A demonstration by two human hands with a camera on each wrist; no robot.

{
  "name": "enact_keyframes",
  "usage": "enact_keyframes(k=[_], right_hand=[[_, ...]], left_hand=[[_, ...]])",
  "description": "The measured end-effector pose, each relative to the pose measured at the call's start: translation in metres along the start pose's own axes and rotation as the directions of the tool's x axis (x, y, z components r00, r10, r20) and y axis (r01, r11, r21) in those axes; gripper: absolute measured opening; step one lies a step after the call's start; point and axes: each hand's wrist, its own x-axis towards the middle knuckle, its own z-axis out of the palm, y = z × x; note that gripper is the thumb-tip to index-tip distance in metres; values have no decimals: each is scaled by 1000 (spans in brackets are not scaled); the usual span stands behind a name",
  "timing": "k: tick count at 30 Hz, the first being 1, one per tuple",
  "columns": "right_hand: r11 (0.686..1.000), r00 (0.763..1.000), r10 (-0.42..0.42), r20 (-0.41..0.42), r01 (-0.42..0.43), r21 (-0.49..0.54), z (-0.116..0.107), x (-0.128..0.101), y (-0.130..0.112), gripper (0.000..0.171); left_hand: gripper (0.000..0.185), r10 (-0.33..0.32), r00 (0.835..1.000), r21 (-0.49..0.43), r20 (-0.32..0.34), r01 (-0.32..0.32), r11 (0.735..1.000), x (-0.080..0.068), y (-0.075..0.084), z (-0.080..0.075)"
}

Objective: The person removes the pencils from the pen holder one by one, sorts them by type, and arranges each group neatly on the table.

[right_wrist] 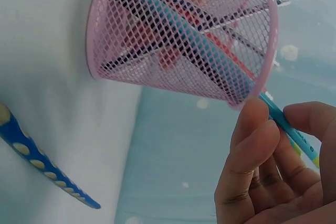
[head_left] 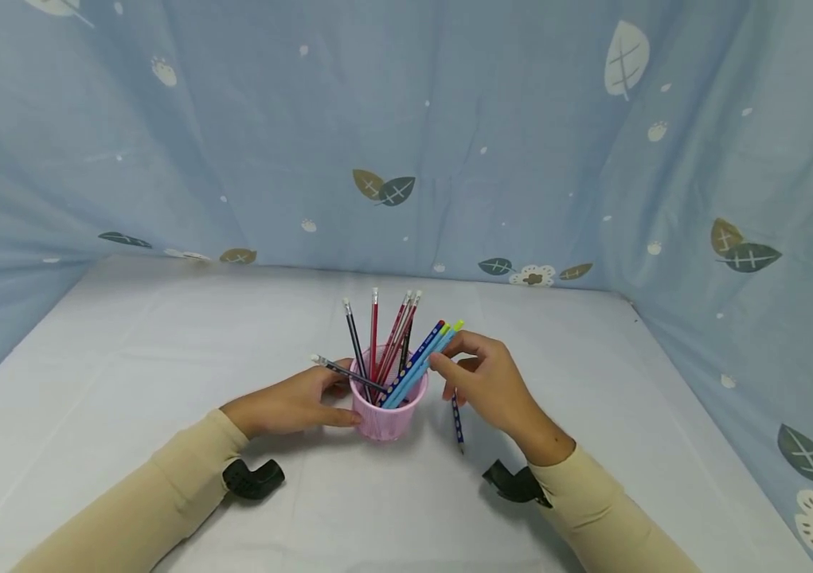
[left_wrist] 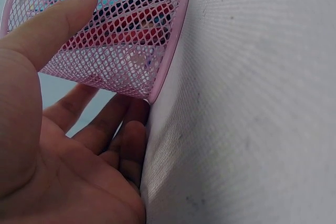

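My left hand (head_left: 291,404) cups the pink cup (head_left: 386,414) mid-table; my right hand (head_left: 492,382) pinches a blue pencil (head_left: 416,366) in it; its print is unreadable.

Lighting bright, even and diffuse; soft shadows fall under both forearms. No glare. Head view bows at its edges. Wrist views are soft close up.
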Motion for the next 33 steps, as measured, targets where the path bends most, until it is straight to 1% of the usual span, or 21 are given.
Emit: enact_keyframes(k=[5, 8, 10, 14, 22, 28, 33], right_hand=[[1000, 1000, -2, -21, 3, 11, -3, 0, -2, 19], [1000, 1000, 0, -22, 0, 18, -4, 0, -4, 21], [1000, 1000, -7, -21, 7, 27, -5, -1, -6, 22], [999, 999, -28, -31, 30, 44, -8, -1, -9, 20], [995, 995, -54, -78, 60, 77, -17, -3, -11, 16], [991, 991, -81, -104, 91, 98, -21, -3, -14, 19], [990, 987, -84, -137, 98, 100, -25, -4, -18, 18]], left_hand=[[65, 5, 1000, 7, -4, -5, 1000, -1, 0, 0], [65, -8, 1000, -7, 2, 8, 1000, -2, 0, 1], [64, -14, 1000, -15, 2, 14, 1000, -2, 0, 1], [64, -8, 1000, -15, -1, 8, 1000, -2, 0, 1], [62, 13, 1000, -11, 11, -13, 1000, 2, 1, 0], [62, 10, 1000, -9, 5, -10, 1000, 3, 2, -1], [63, 11, 1000, -8, 5, -11, 1000, 2, 2, -1]])
